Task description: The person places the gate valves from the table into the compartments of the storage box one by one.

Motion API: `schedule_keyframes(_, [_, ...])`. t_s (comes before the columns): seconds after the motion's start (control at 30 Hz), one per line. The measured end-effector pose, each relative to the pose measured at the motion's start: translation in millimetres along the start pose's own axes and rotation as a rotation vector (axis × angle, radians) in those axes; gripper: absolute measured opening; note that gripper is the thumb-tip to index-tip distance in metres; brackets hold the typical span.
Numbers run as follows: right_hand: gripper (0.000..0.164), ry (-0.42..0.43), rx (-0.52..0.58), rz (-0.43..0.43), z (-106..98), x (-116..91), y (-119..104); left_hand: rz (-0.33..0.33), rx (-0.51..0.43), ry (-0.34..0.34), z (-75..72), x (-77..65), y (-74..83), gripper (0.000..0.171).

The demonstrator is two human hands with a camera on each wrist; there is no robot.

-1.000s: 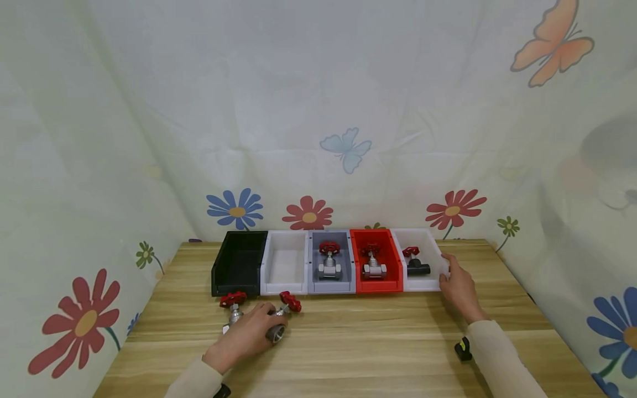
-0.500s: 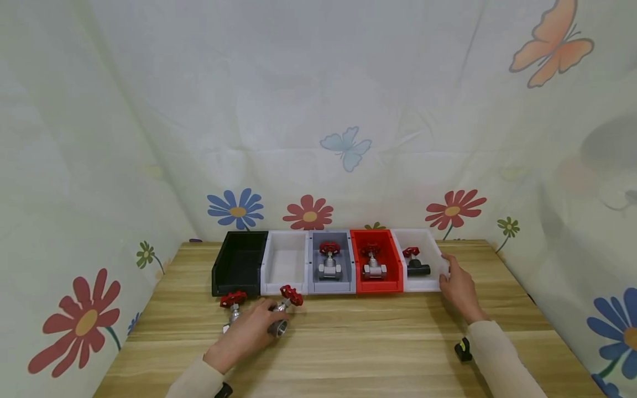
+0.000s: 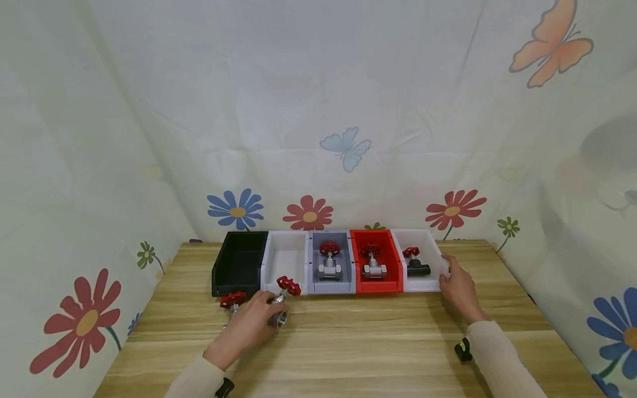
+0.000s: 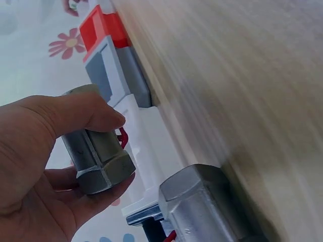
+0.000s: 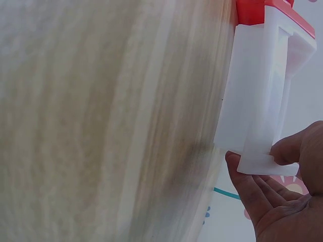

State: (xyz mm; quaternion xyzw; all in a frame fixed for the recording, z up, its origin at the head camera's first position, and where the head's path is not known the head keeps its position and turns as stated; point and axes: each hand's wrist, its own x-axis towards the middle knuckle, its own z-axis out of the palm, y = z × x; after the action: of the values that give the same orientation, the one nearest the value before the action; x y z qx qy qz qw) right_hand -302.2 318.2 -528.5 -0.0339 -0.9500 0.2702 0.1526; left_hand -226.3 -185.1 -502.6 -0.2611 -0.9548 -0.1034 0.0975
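My left hand (image 3: 247, 325) grips a metal gate valve (image 3: 278, 318) by its body, thumb on one side and fingers on the other. The valve's red handwheel tilts up and right, overlapping the front lip of the left white bin (image 3: 284, 289) in the head view. A second valve (image 4: 202, 206) stands on the table beside this hand, partly hidden by it in the head view. At the far right, my right hand (image 3: 459, 290) pinches the side wall of the right white bin (image 5: 247, 91) between thumb and fingers.
The bins stand in a row at the back: a black bin (image 3: 240, 260), then white, a grey bin (image 3: 330, 287), a red bin (image 3: 378, 286) and white. Grey and red each hold a metal valve; the right white one holds a dark-bodied valve (image 3: 417, 268). A patterned curtain (image 3: 318, 110) hangs behind.
My left hand has moved a little forward with the valve, bringing its handwheel up to the left white bin's front. The right hand and the bins have stayed in place.
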Motion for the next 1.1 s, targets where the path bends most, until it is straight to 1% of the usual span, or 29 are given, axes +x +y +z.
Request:
schedule_keyframes(0.13, [0.052,0.004,0.002,0.001,-0.5,-0.4,-0.9,-0.021,0.012,0.012,-4.7,3.2,1.9,0.045])
schedule_keyframes(0.33, [0.052,0.004,0.002,0.009,-1.2,-1.3,-2.4,-0.093,0.006,-0.007,-14.7,10.7,6.2,0.047])
schedule_keyframes(0.53, [0.052,-0.007,0.01,0.022,-0.4,-0.8,-2.1,-0.125,0.015,-0.005,-21.5,17.7,7.0,0.046])
schedule_keyframes(0.87, [0.052,0.001,0.007,0.014,0.3,-0.4,-0.9,-0.136,0.045,0.034,-28.8,25.6,6.2,0.045])
schedule_keyframes(1.1, [0.052,0.011,0.008,0.0,1.3,0.4,-0.2,-0.136,0.053,0.062,-27.8,32.4,4.6,0.045])
